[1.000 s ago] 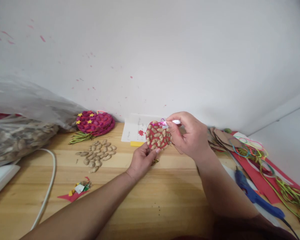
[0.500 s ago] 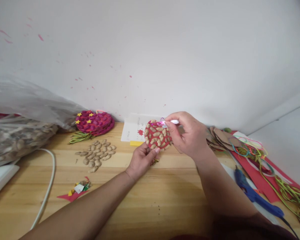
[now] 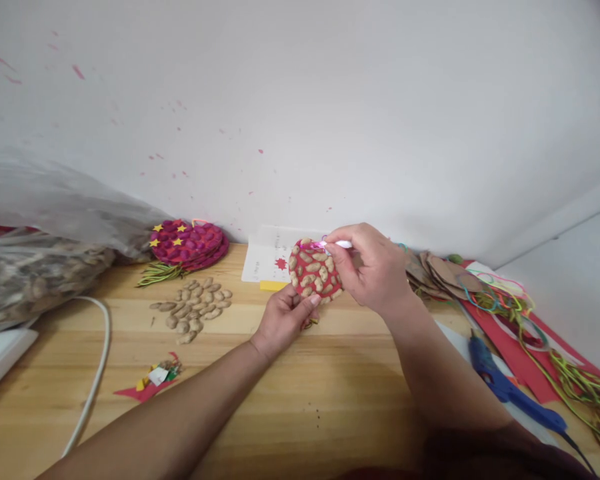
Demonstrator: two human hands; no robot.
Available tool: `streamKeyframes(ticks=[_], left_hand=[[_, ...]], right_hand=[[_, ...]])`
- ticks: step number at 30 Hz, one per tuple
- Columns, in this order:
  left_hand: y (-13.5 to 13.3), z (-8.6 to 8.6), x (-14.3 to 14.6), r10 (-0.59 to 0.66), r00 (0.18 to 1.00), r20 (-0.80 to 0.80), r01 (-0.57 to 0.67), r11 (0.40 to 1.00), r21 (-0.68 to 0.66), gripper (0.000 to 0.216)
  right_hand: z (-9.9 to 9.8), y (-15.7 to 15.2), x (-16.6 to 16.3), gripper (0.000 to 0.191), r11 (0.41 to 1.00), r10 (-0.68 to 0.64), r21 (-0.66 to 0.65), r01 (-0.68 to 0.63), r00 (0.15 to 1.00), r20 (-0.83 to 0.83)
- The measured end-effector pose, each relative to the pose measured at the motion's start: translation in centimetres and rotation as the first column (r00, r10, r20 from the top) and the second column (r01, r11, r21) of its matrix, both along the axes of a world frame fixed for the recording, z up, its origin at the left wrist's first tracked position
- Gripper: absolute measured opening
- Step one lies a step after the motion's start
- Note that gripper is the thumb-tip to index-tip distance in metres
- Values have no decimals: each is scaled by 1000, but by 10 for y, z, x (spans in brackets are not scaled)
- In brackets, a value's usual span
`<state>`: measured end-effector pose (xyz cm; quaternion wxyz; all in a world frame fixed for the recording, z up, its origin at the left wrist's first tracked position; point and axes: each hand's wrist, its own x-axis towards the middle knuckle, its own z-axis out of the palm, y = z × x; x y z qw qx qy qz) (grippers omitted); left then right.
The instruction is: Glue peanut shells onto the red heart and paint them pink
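Left hand (image 3: 283, 320): fingers pinched on the lower edge of a red peanut-covered disc (image 3: 315, 270), held upright above the wooden table (image 3: 300, 393). Right hand (image 3: 373, 270): closed on a white pen (image 3: 341, 245), tip at the disc's top edge. Loose peanuts (image 3: 195, 308) lie left; white wall (image 3: 300, 107) behind.

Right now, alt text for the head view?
Two bare hands over a wooden table: the left hand holds up a round red disc covered in peanuts, and the right hand holds a white pen at its top edge. Loose peanuts and a stack of purple discs lie to the left, a blue glue gun to the right.
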<state>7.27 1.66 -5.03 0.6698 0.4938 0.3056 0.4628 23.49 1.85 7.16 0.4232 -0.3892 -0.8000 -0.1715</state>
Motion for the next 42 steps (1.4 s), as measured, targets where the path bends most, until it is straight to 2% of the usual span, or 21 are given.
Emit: streamKeyframes(ticks=[12, 22, 31, 42], left_hand=[[1, 0, 0, -7, 998, 57, 9, 999, -41, 45], [0, 0, -1, -8, 997, 70, 12, 998, -66, 45], [0, -1, 0, -32, 996, 79, 36, 998, -59, 44], [1, -1, -1, -25, 996, 82, 29, 998, -57, 44]], right_hand=[[-2, 2, 4, 6, 999, -26, -40, 25, 1000, -18], [6, 0, 9, 8, 997, -51, -52, 50, 998, -25], [-1, 3, 6, 6, 998, -38, -60, 35, 998, -43], [6, 1, 9, 7, 996, -54, -80, 49, 997, -58]])
